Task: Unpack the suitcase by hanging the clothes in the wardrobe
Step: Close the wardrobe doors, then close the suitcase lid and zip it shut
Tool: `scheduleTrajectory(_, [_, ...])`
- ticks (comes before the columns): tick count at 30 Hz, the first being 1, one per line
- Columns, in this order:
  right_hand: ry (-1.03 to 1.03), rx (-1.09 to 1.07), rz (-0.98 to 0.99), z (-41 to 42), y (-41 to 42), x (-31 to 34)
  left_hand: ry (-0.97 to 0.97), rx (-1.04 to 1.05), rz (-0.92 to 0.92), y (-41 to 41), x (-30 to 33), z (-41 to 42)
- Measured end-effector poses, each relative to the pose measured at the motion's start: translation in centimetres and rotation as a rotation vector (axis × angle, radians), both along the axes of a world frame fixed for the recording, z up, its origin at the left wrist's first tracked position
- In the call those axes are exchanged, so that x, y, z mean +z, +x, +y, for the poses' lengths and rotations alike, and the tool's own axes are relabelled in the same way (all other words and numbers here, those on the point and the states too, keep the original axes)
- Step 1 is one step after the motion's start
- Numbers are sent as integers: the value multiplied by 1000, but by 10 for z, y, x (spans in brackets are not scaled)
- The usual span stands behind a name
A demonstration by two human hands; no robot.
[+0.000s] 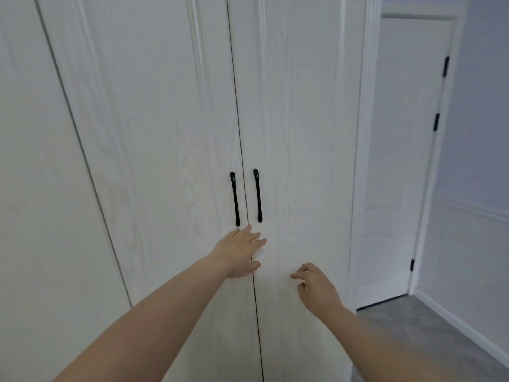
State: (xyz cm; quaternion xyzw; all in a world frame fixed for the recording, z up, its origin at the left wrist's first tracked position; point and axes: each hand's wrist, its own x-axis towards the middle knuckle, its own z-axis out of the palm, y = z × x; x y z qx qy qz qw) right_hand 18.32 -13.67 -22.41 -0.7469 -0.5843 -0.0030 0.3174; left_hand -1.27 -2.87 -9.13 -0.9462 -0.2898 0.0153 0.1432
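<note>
white wood-grain wardrobe (170,133) doors closed, black handles (235,198) side by side.

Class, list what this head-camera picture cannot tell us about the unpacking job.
- Wardrobe contents: hidden behind its shut doors.
- Suitcase and clothes: nowhere in the head view.
- Left hand: whether it presses the door or only hovers is unclear.
- Right hand: fingertips blurred, contact uncertain.
</note>
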Motion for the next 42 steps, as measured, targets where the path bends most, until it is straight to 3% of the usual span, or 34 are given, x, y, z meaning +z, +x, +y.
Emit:
scheduleTrajectory(7, [85, -245, 81, -96, 5, -31, -171, -74, -2, 21, -52, -40])
scheduleTrajectory(13, [32, -458, 256, -182, 35, -42, -279, -199, 153, 85, -97, -94])
scheduleTrajectory(25, [58, -820, 460, -293, 157, -75, -305, -475, 295, 273, -125, -185])
scheduleTrajectory(34, [-37, -1042, 608, -381, 210, -113, -345, -666, 502, 352, -181, -256])
scheduleTrajectory(42, [-19, -1243, 702, -431, 235, -138, -397, -797, 568, 422, -204, -296])
